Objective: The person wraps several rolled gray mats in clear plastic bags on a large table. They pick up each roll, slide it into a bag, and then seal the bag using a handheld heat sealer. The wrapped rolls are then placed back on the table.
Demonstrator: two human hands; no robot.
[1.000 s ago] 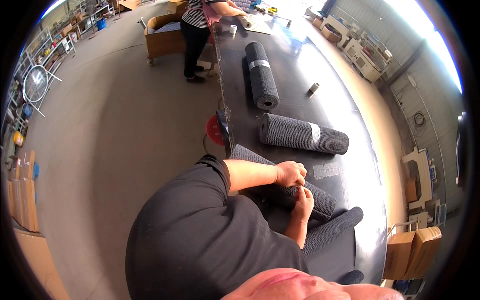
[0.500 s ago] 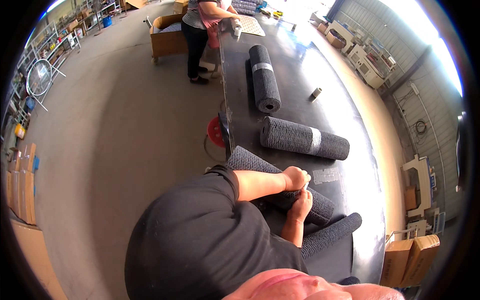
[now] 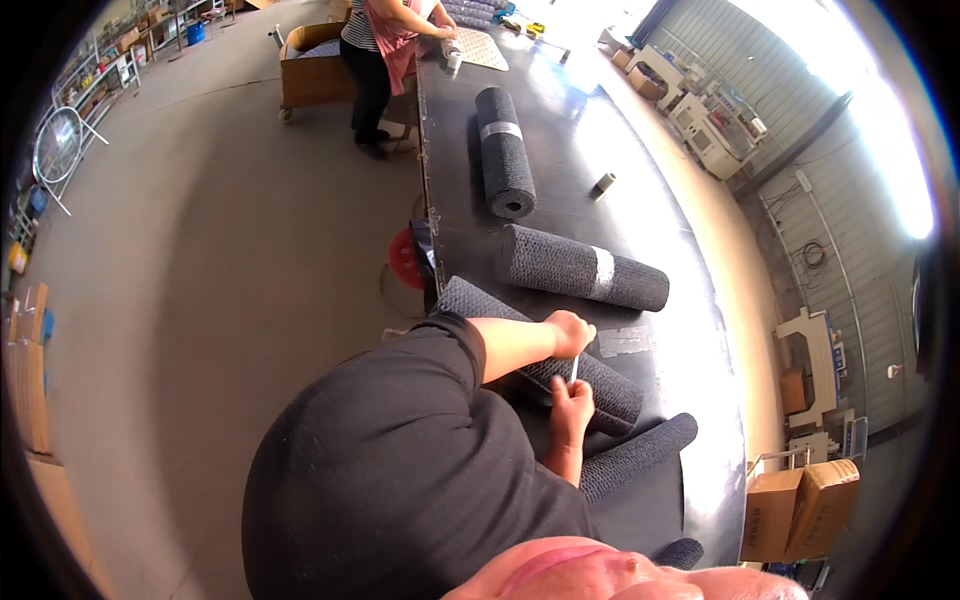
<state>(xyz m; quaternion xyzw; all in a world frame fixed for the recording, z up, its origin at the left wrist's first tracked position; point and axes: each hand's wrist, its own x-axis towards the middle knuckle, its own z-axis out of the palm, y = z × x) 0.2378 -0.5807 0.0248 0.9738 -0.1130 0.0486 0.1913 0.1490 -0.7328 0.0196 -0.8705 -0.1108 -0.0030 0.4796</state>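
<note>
A dark grey textured mat roll (image 3: 612, 392) lies slantwise on the black table in front of me, partly covered by my arms. My left hand (image 3: 571, 333) is closed at its far side, and my right hand (image 3: 571, 405) is closed on its near side. Between them a narrow pale strip (image 3: 574, 370) is stretched across the roll, with an end in each hand. What kind of strip it is cannot be made out. Another mat roll (image 3: 640, 456) lies close by, nearer to me.
Two more mat rolls, each with a silvery band, lie farther along the table: one crosswise (image 3: 582, 268), one lengthwise (image 3: 507, 152). A small cylinder (image 3: 605, 183) stands near them. At the far end a person (image 3: 385, 60) handles something. A red stool (image 3: 405, 258) is beside the table edge.
My hands have moved apart, so more of the pale strip shows between them. The whole view has shifted slightly. The person at the far end has moved their arms a little.
</note>
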